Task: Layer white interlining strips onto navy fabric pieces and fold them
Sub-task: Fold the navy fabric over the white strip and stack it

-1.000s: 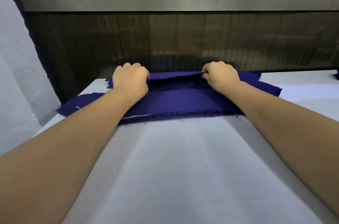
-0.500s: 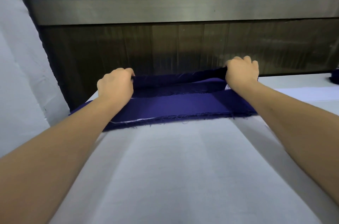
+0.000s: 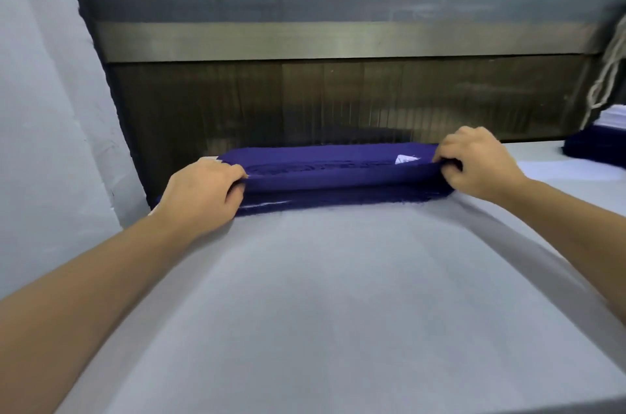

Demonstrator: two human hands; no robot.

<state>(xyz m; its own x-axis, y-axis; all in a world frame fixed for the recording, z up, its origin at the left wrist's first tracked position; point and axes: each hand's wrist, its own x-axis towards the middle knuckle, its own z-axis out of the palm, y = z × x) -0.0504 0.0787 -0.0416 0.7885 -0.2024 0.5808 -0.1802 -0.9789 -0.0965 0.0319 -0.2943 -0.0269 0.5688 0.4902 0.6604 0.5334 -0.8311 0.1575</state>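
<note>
Grey-white padding covers the table (image 3: pixel 338 295) from the near edge to the far one, where it meets a dark ribbed panel (image 3: pixel 338 102) with a dull metal strip (image 3: pixel 338 39) above it. Both of my forearms reach out over the padding, bare, spread wide and nearly straight, one hand at each end of the navy fabric (image 3: pixel 338 173), which lies across the far edge of the table.

My left hand (image 3: pixel 203 197) sits knuckles-up at the left end. The thumb lies along the top of the raised fold, the other fingers are curled under it, and the cloth is pinched between them. My right hand (image 3: pixel 481 163) is at the right end, a little farther from me and slightly higher. Its fingers are curled tight over the folded edge and grip it, the wrist bent inward.

Between my hands the upper layer is lifted off the lower layers in a long, taut roll. A small corner of white interlining (image 3: pixel 404 159) shows inside the fold, near my right hand. A thin white sliver also peeks from the lower layer beside my left hand.

At the far right a stack of navy pieces (image 3: pixel 606 139) topped with white sits on the table, and a pale cord (image 3: pixel 609 75) hangs above it.
</note>
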